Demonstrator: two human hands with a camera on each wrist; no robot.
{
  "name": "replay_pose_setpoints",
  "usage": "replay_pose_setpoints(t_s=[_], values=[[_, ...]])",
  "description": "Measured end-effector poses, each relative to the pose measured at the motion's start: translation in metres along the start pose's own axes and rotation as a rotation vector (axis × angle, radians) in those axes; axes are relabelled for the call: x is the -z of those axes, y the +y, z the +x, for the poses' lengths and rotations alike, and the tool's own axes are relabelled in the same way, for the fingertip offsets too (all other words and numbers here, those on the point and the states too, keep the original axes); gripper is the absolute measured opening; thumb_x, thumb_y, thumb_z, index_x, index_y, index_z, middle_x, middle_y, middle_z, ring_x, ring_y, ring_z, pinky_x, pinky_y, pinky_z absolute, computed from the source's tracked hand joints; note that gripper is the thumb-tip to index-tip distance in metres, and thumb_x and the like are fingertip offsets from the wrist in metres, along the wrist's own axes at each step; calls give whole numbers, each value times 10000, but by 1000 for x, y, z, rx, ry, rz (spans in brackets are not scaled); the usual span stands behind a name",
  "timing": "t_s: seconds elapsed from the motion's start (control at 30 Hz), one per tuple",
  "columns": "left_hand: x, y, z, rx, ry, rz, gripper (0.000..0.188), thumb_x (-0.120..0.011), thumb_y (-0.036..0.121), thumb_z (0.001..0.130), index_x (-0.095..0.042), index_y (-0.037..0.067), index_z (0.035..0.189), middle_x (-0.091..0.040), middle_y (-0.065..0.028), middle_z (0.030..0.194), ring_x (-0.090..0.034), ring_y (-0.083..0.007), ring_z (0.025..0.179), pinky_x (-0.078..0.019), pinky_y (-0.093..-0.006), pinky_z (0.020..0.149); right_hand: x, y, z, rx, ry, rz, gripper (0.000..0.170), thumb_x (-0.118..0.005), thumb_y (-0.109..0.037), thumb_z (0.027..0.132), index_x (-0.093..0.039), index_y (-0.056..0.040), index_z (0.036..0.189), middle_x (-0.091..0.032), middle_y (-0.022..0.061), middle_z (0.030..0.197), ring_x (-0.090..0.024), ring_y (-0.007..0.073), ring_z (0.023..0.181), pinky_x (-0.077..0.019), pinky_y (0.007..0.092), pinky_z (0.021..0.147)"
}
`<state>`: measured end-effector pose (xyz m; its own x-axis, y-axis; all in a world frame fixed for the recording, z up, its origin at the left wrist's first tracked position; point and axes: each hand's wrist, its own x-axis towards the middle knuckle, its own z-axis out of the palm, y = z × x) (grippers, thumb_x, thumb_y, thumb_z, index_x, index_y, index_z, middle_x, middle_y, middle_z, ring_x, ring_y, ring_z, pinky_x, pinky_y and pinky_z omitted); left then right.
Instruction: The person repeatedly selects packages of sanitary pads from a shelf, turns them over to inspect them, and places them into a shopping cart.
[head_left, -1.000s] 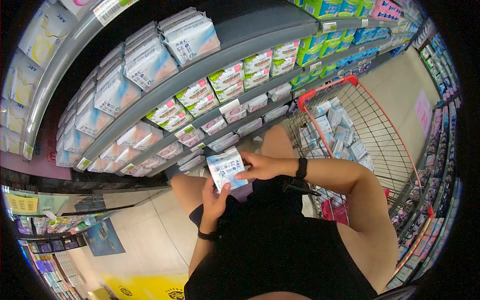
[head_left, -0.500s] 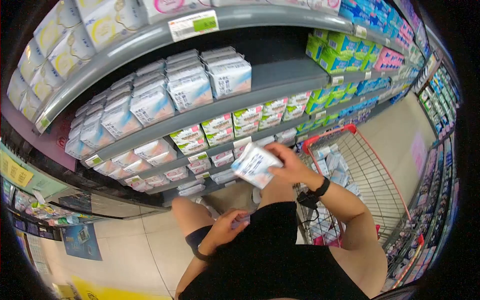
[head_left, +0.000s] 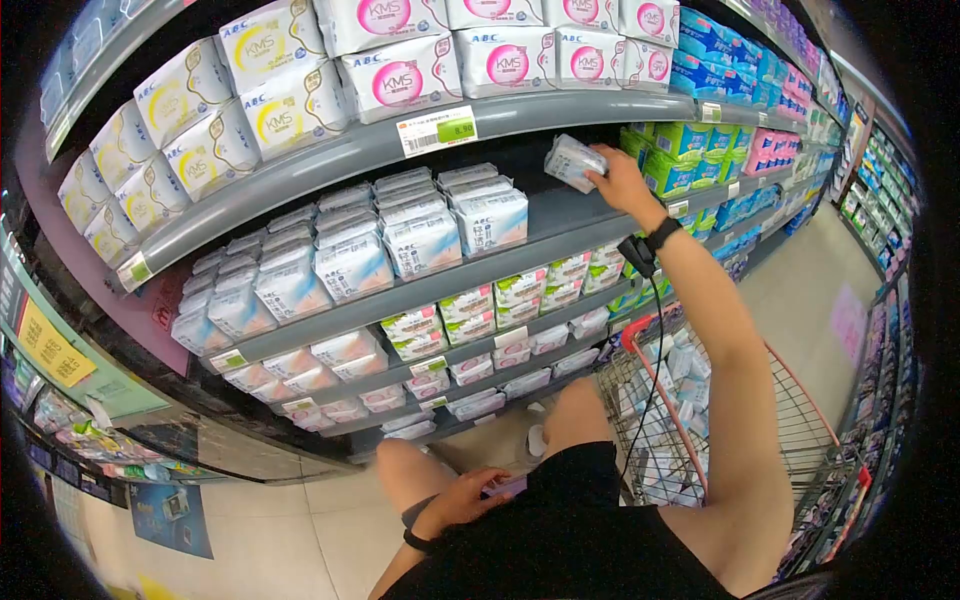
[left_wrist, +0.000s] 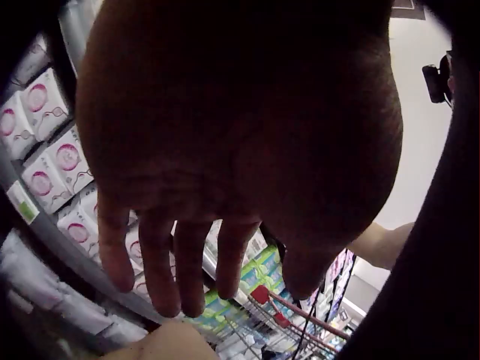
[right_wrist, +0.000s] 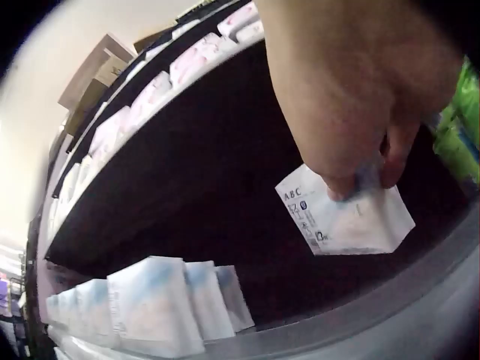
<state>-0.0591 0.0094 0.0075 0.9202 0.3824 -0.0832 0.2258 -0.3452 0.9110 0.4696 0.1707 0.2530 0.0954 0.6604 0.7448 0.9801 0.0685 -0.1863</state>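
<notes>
Leftmost, ABC sanitary-pad packets are lined up on the shelf. The left hand is held low, its fingers slightly spread, nothing gripped. Between the row and the green packs, a similar tilted packet is pinched over the shelf by the right hand. Shelving seems under way; righting and lowering beside the row are probably called for
</notes>
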Motion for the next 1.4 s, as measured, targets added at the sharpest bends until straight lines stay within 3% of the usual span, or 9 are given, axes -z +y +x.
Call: replay_pose_setpoints(t_s=[0.1,0.23,0.37,0.53,0.63,0.73,0.97,1.13,1.4], values=[[2,-11,-6,34,75,71,456,-700,307,946,-575,41,1294,-652,-177,1135,-654,-292,1016,-533,-395,882,-30,8,25,-43,-260,-175,521,-704,-266,891,-580,-29,1339,-661,257,1173,-615,428,1092,-482,487,980],[3,-12,-15,91,143,88,468,-700,311,946,-569,44,1308,-661,-178,1112,-659,-293,1008,-533,-398,887,-58,-6,66,-206,-539,-405,523,-622,-312,960,-515,-154,1447,-534,213,1414,-502,438,1272,-412,463,1098],[-4,-18,-29,167,139,45,499,-671,361,965,-544,60,1342,-664,-177,1150,-658,-307,1047,-528,-415,919,-88,-16,96,-183,-669,-307,473,-562,-259,989,-518,-236,1459,-458,174,1502,-417,401,1376,-365,469,1140],[5,-38,-36,222,47,88,553,-670,390,963,-517,38,1362,-663,-186,1165,-644,-326,1090,-514,-430,951,-86,-58,101,-63,-639,-61,437,-545,-265,975,-575,-231,1409,-499,178,1479,-438,367,1377,-333,420,1160],[9,-46,-38,153,163,126,532,-704,344,944,-526,38,1341,-677,-177,1097,-667,-306,1033,-531,-414,904,-108,-49,106,-47,-653,48,469,-496,-121,966,-562,-215,1421,-487,168,1497,-464,375,1366,-350,410,1163],[21,-34,-41,211,206,41,523,-714,330,935,-534,45,1336,-674,-172,1122,-670,-303,1030,-534,-407,896,-80,-85,106,52,-665,30,467,-491,-94,957,-573,-188,1407,-574,174,1410,-550,358,1289,-419,412,1101],[12,-35,-35,186,178,149,530,-710,337,933,-524,51,1339,-662,-181,1157,-665,-314,1043,-531,-411,905,-117,-71,121,165,-560,-8,475,-471,-83,913,-629,-180,1350,-561,168,1424,-509,364,1321,-376,403,1132],[9,-40,-35,194,146,168,531,-683,357,949,-505,54,1347,-655,-197,1171,-653,-326,1076,-524,-422,923,-101,-93,122,80,-651,181,353,-471,-285,1029,-657,-186,1312,-576,118,1426,-519,285,1314,-357,378,1131],[13,-36,-45,183,197,185,508,-686,359,946,-529,47,1314,-655,-193,1146,-650,-340,1087,-522,-418,919,-76,-118,117,-28,-734,330,573,-438,-505,1039,-524,-108,1444,-464,157,1527,-407,328,1416,-312,400,1166]])
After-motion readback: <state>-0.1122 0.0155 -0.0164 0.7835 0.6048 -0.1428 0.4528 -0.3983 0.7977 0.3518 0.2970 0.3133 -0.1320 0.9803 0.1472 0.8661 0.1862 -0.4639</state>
